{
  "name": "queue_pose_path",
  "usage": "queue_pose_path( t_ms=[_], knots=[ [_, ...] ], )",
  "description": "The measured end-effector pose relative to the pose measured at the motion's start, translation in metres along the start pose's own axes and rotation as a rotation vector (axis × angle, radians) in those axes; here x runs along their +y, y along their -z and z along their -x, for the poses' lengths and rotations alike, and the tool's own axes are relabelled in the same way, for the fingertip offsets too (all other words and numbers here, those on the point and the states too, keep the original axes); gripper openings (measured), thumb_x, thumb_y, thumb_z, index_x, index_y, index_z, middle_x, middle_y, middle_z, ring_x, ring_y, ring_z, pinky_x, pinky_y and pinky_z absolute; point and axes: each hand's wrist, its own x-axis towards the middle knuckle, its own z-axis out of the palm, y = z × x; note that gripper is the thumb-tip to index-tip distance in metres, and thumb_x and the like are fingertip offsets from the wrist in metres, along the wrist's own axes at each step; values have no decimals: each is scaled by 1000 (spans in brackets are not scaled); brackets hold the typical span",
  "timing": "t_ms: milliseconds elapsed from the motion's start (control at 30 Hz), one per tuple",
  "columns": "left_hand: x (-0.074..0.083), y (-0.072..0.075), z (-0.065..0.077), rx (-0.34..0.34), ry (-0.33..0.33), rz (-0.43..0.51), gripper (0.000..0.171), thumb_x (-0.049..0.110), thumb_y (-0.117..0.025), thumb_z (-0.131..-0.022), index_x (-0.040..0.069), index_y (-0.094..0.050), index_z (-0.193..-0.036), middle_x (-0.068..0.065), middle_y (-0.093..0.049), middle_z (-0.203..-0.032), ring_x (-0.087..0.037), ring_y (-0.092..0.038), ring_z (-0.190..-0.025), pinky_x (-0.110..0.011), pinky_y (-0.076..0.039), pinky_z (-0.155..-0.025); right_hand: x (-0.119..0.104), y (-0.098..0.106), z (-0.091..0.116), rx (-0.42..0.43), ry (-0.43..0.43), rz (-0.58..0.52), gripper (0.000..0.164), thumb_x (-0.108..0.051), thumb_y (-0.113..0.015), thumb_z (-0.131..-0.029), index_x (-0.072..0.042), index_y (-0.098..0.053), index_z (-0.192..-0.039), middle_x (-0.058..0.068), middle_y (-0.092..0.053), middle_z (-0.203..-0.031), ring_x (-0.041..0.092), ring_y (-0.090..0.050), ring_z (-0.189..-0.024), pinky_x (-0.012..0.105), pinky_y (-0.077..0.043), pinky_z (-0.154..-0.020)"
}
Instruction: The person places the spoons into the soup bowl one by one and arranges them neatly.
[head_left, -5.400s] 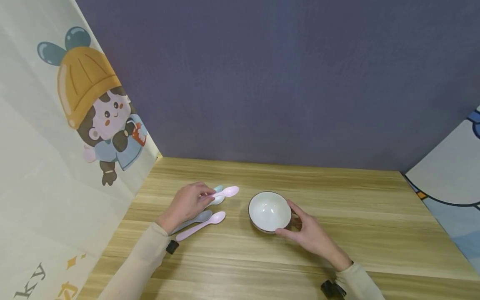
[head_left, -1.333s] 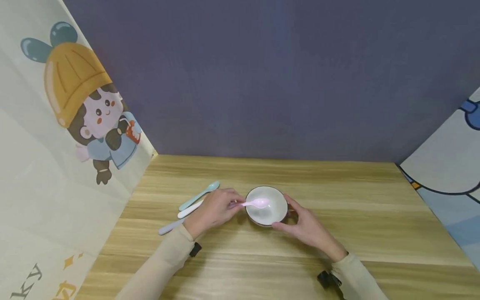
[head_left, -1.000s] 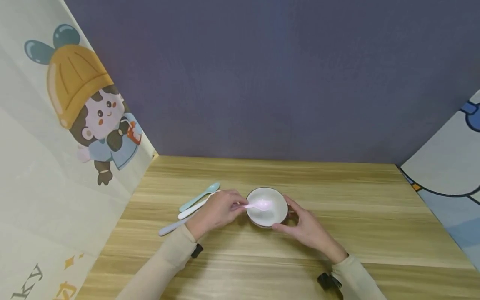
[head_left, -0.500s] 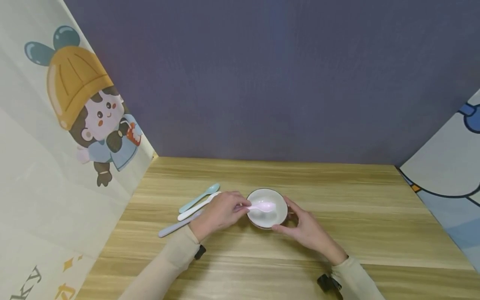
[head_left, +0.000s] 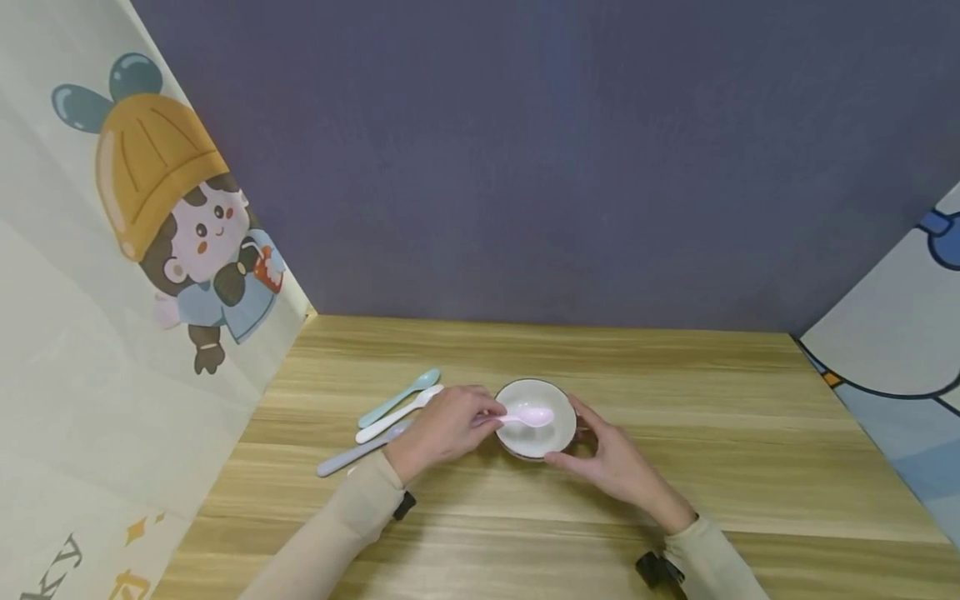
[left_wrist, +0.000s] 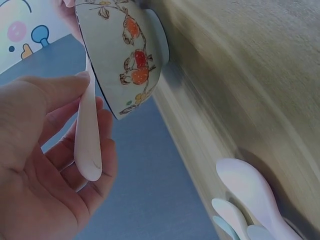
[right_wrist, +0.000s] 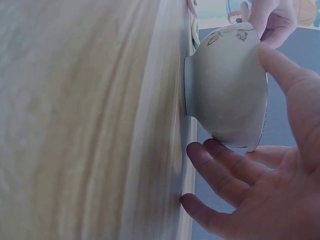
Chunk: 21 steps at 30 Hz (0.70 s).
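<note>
My left hand (head_left: 447, 422) pinches the handle of a pink spoon (head_left: 532, 416) between thumb and fingers. The spoon's head is over the inside of a white bowl (head_left: 528, 443) with a dark rim. In the left wrist view, the bowl (left_wrist: 112, 55) shows orange and red flowers on its outer wall, and the handle end of the spoon (left_wrist: 89, 145) sticks out below the thumb. My right hand (head_left: 621, 467) holds the bowl from the right, thumb at the rim and fingers against the wall. The bowl (right_wrist: 227, 90) stands upright on its foot.
Left of the bowl, a teal spoon (head_left: 396, 400), a white spoon (head_left: 396, 415) and a grey-lavender spoon (head_left: 352, 454) lie on the wooden table (head_left: 705, 417). Another pink spoon (left_wrist: 250, 185) lies there, mostly hidden by my left arm in the head view. A dark wall (head_left: 555, 167) rises behind.
From among the spoons, my left hand has carried the pink spoon right to the bowl. Over the last second it has edged slightly farther right. My right hand keeps holding the bowl.
</note>
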Motion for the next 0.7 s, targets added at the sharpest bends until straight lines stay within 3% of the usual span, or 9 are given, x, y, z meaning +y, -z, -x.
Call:
queue_pose_path(
  t_ms=[367,533,700],
  knots=[
    [5,-3,-3,-20,25,6,16,24,-77,-99,15,-84,-111,2,-78,-101,-6,-68,-84,-21,-56,-76,-1,1,1,-6,-14,3,109,-53,-87,-85,-2,-34,-165,16,-71,-136,31,-73,-120,62,-51,-108],
    [9,-4,-5,-9,5,-4,16,22,-78,-98,13,-84,-110,-1,-79,-102,-10,-71,-86,-26,-58,-78,-2,1,2,-4,-11,1,108,-52,-87,-85,-2,-34,-165,18,-71,-137,32,-73,-120,63,-51,-108],
    [12,-5,-5,-7,25,-19,16,22,-78,-98,14,-85,-109,-1,-80,-105,-13,-74,-91,-30,-60,-83,-2,1,2,-6,-10,-7,109,-52,-87,-85,-2,-33,-165,20,-70,-139,33,-73,-121,65,-50,-109]
  ],
)
